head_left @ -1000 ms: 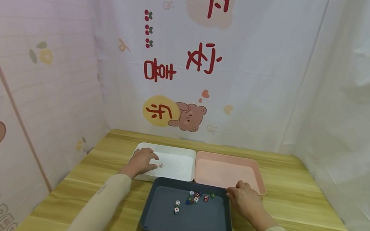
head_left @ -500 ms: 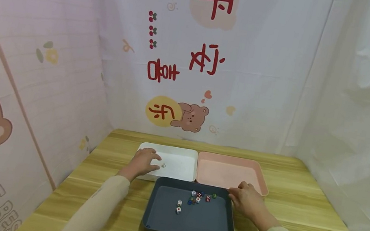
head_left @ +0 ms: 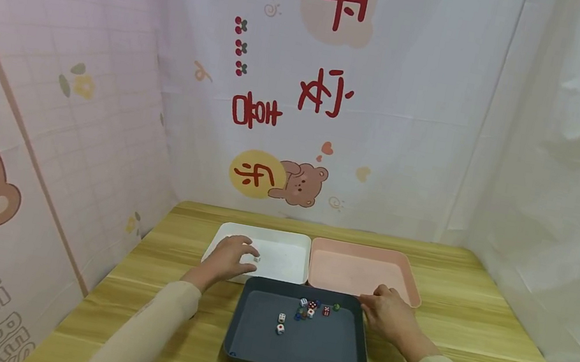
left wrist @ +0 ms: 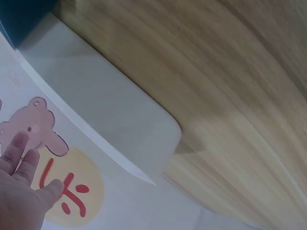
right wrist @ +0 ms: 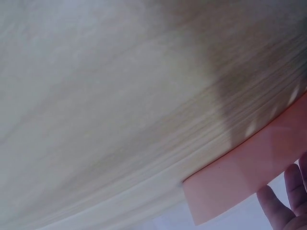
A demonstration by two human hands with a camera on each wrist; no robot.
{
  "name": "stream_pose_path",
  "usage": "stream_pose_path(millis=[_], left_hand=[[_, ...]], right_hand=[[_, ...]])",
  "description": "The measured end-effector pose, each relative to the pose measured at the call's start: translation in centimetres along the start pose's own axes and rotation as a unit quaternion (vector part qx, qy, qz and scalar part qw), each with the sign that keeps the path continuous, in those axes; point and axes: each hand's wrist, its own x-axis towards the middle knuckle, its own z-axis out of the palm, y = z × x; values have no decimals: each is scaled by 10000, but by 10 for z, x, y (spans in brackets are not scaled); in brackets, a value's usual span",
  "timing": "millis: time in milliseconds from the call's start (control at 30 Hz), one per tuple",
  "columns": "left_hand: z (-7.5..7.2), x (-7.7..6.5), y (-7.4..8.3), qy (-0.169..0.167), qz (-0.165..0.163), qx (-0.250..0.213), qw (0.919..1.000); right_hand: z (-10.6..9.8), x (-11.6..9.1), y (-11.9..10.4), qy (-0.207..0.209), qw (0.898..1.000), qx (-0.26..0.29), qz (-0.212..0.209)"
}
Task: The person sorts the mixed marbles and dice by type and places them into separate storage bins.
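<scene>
In the head view, my left hand [head_left: 228, 257] is over the left part of the white tray [head_left: 288, 257], thumb and fingers apart. A small white die [head_left: 257, 259] lies in this tray, right by those fingertips. The left wrist view shows the fingers [left wrist: 13, 154] extended above the tray's rim. My right hand [head_left: 389, 312] has its fingertips at the upper right corner of the dark grey-blue tray [head_left: 317, 354]; whether they touch its rim is hard to tell. The right wrist view shows loosely bent fingers [right wrist: 274, 207] beside the pink tray's wall [right wrist: 240, 177].
The pink tray [head_left: 358, 271] stands right of the white one. In the dark tray lie several small dice, among them white dice [head_left: 280, 329], a red die [head_left: 326, 311] and a green die [head_left: 336, 307]. Wooden table [head_left: 453, 281]; hanging printed cloth [head_left: 398, 96] behind.
My left hand has shifted slightly right, closer to the die in the white tray. The right hand stays at the dark tray's corner. The head view has turned a little.
</scene>
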Motion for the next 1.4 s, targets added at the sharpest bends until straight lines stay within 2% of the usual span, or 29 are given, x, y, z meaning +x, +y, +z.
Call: stream_pose_path(millis=[233,500,767,1000,1167,1400], left_hand=[[8,2,7,-19,260,-149,9995],[13,-4,24,-102,522,-72,9986],[22,-16,43,-358,677,-35,9971],[32,-18,50,-507,891,215,9945],[38,-19,52,-589,889,449,9933],[42,-23,58,-699,807,254,9940]], right_hand=[[-1,0,0,-343,9991,38,246],[-2,1,0,-326,9991,3,254],[0,0,1,-357,9991,-44,236],[-1,-1,1,-361,9990,-43,247],[-2,-1,0,-320,9990,-43,298],[-2,0,-1,-340,9989,-65,326]])
